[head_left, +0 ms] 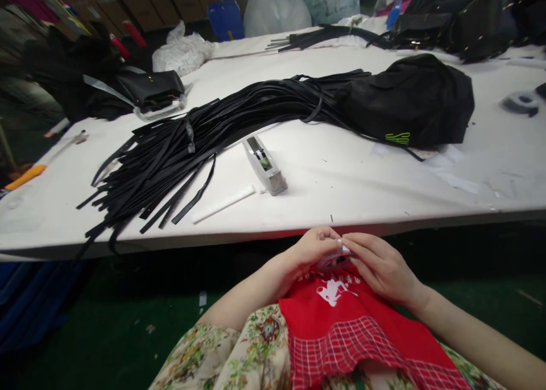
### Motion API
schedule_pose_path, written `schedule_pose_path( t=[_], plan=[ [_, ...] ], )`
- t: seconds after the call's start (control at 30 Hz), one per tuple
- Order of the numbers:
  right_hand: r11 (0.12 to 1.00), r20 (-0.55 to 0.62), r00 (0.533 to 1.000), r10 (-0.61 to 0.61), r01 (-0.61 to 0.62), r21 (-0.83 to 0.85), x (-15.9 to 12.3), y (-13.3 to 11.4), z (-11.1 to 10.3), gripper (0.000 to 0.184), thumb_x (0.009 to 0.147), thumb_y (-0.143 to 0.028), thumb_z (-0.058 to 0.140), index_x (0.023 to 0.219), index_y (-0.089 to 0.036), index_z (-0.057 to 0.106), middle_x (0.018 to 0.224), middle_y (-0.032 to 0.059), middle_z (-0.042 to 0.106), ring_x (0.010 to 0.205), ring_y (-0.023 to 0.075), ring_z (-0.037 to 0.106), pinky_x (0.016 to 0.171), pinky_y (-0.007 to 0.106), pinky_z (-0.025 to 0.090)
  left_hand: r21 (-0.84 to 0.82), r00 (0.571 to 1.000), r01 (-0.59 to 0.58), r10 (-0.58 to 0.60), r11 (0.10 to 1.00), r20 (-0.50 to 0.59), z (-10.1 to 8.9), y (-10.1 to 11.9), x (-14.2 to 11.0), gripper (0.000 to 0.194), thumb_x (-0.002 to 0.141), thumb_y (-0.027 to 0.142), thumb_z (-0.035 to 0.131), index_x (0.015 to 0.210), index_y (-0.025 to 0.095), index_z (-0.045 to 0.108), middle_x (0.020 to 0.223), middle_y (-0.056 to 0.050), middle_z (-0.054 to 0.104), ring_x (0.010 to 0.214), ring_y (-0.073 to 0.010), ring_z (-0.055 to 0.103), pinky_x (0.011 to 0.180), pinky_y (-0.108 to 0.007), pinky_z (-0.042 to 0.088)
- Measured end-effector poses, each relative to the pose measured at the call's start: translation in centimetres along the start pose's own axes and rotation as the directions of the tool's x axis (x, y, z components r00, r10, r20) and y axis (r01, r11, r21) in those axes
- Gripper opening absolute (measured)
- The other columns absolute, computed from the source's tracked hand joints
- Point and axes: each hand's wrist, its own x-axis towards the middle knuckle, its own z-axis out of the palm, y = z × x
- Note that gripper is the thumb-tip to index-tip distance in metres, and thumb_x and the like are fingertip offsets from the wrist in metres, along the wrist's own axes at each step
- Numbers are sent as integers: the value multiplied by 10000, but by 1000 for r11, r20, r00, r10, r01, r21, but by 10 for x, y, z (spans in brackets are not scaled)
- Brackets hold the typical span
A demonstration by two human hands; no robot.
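My left hand (313, 252) and my right hand (381, 265) meet close to my body, in front of the table's near edge. Their fingers are closed around a small whitish object (344, 249), which they mostly cover, so I cannot make out its kind. Directly below the hands is a red apron (311, 316) with a white print and a checked part. On the table ahead stands a light-coloured tape dispenser (275, 182), apart from both hands. A narrow white strip (224, 204) lies beside it.
A long bundle of black straps (239, 108) stretches across the white table (362, 191), its right end under a black bag (409, 100) with green letters. A black handbag (149, 88) lies at left, a tape roll (520, 102) at right.
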Motion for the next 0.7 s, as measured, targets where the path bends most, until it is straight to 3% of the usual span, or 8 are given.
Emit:
schedule_pose_path(
  t=[0.2, 0.37, 0.5, 0.63, 0.7],
  plan=[
    [960, 16, 990, 137, -137, 244, 35, -3, 5, 296, 942, -218, 504, 1225, -229, 588, 1163, 97, 655, 1065, 222, 621, 916, 356, 522, -70, 997, -44, 39, 997, -69, -22, 4, -16, 446, 564, 411, 811, 831, 153, 565, 621, 24, 600, 497, -76, 514, 495, -198, 342],
    [963, -32, 990, 140, -129, 236, 79, 1, 16, 253, 926, -282, 531, 1152, -224, 628, 1117, 91, 674, 1052, 235, 627, 925, 372, 505, -77, 982, -129, 116, 989, -151, -45, 7, -33, 435, 581, 422, 793, 833, 166, 546, 524, 62, 560, 392, -54, 437, 432, -182, 301],
    [953, -99, 969, 225, -198, 228, 141, 22, 39, 250, 900, -361, 542, 1032, -203, 684, 1036, 88, 716, 962, 235, 648, 904, 382, 501, -70, 941, -203, 174, 977, -290, -58, -2, -42, 425, 566, 411, 789, 802, 178, 523, 504, 54, 571, 383, -58, 437, 414, -177, 300],
    [870, -24, 914, 406, -378, 317, 220, 44, 69, 295, 838, -386, 562, 1004, -201, 720, 1052, 81, 736, 931, 226, 651, 893, 362, 485, 11, 891, -249, 233, 969, -390, -64, -13, -51, 373, 567, 348, 774, 795, 174, 536, 532, 39, 589, 420, -73, 476, 431, -180, 316],
    [842, 16, 896, 445, -424, 333, 252, 48, 85, 266, 811, -379, 570, 878, -194, 749, 960, 85, 755, 901, 234, 659, 856, 349, 484, 35, 873, -271, 261, 962, -412, -66, -17, -56, 343, 583, 325, 761, 795, 172, 539, 531, 42, 585, 424, -71, 473, 444, -184, 326]
  ],
)
